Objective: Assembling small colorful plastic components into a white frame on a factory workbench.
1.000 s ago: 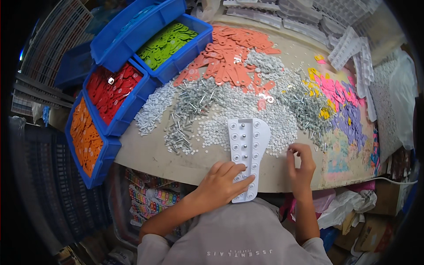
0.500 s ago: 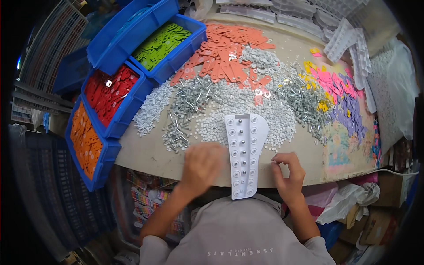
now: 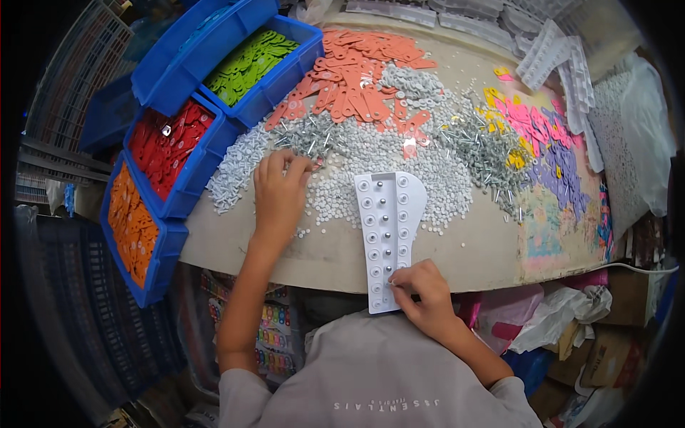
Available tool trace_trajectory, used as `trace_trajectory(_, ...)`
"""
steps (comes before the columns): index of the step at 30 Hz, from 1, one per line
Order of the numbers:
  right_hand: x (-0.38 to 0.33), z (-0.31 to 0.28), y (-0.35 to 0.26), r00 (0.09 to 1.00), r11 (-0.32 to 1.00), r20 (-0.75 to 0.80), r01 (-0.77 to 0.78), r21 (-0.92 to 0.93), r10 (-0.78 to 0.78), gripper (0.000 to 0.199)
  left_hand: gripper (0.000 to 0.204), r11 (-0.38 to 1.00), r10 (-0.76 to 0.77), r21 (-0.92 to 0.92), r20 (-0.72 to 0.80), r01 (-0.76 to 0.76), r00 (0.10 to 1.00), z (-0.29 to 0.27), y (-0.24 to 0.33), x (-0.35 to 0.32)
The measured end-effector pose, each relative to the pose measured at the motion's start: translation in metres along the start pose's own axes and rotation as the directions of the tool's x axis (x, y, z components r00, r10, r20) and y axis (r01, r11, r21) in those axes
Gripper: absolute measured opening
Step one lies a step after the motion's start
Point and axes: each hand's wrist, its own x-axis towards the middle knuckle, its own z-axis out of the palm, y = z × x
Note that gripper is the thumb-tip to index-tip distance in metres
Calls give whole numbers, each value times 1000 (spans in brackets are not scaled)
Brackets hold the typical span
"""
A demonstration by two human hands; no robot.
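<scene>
Head view: one white tray (image 3: 378, 242), six silver pins (image 3: 387, 235), right hand (image 3: 426, 296) pinching one speck (image 3: 392, 282), left hand (image 3: 278, 196) half-curled by metal posts (image 3: 307, 137), grip unclear

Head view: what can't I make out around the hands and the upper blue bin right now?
All in the head view:
What, if anything, the left hand holds near the metal pins: hidden by the hand itself.
What the right hand may be pinching: too small, partly covered.
The white tray beneath that hand: covered by it.
The upper blue bin's far end: cut off by the top edge.
</scene>
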Motion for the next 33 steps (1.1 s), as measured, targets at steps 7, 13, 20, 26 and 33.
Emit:
trace_trajectory(7,6,-6,1,981,984,141,149,-101,-134,25,21,790,68,-602,279,119,958,-49,66,-45)
trace_trajectory(13,8,-22,-3,964,985,219,166,-50,-151,26,24,718,148,-684,327,126,934,-45,92,-78)
trace_trajectory(20,2,-20,1,996,999,89,-10,43,6,26,15,703,250,-708,334,67,909,-28,98,-96)
trace_trajectory(26,1,-17,3,995,998,76,65,-10,-64,28,16,753,322,-656,308,-46,895,-27,102,-95)
trace_trajectory(33,2,-16,4,993,995,74,94,-31,-91,29,16,786,409,-598,311,-157,858,-24,106,-101)
